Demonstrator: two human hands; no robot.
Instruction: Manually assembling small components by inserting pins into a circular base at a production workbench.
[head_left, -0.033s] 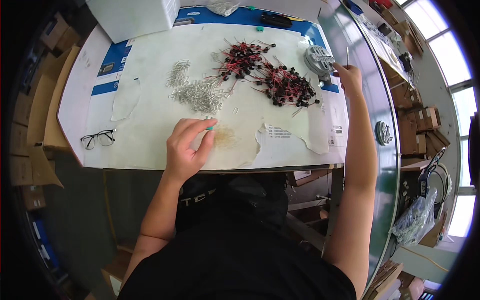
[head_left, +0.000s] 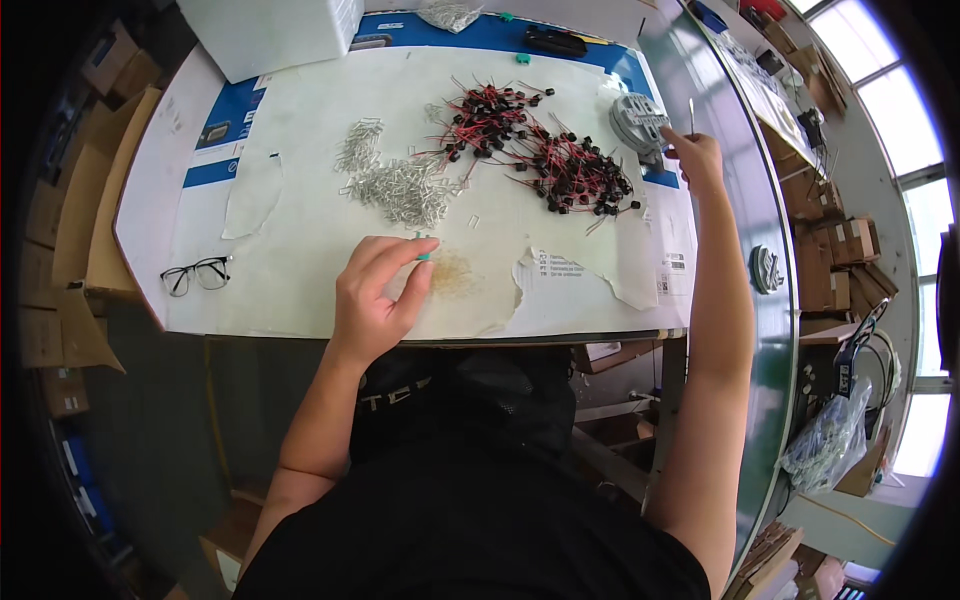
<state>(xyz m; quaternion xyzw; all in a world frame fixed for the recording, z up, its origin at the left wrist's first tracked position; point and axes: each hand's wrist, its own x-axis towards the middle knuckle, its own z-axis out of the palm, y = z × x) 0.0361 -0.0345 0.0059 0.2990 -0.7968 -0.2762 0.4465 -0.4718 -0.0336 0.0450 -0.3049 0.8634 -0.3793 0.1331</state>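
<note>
pinching a small teal piece (head_left: pixel 424 256), left hand (head_left: pixel 372 295) rests on the table (head_left: pixel 300 290); right hand (head_left: pixel 695 158) grips a thin rod (head_left: pixel 690 113) upright beside wired parts (head_left: pixel 560 165).

Matt, torn white paper sheet (head_left: pixel 330 270) over the desk (head_left: pixel 150 200). Glossy black plastic parts with red rubbery-looking leads (head_left: pixel 560 165). Clear, shiny small plastic pieces (head_left: pixel 400 185). Dull grey plastic round reel (head_left: pixel 637 120). Thin black-framed glasses (head_left: pixel 196 273), lenses glassy. Rough brown cardboard boxes (head_left: pixel 60 230).

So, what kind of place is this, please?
Probably a small electronics assembly workshop: a worktable holds a pile of red-and-black wired parts and clear small pieces, with cardboard boxes beside it.
</note>
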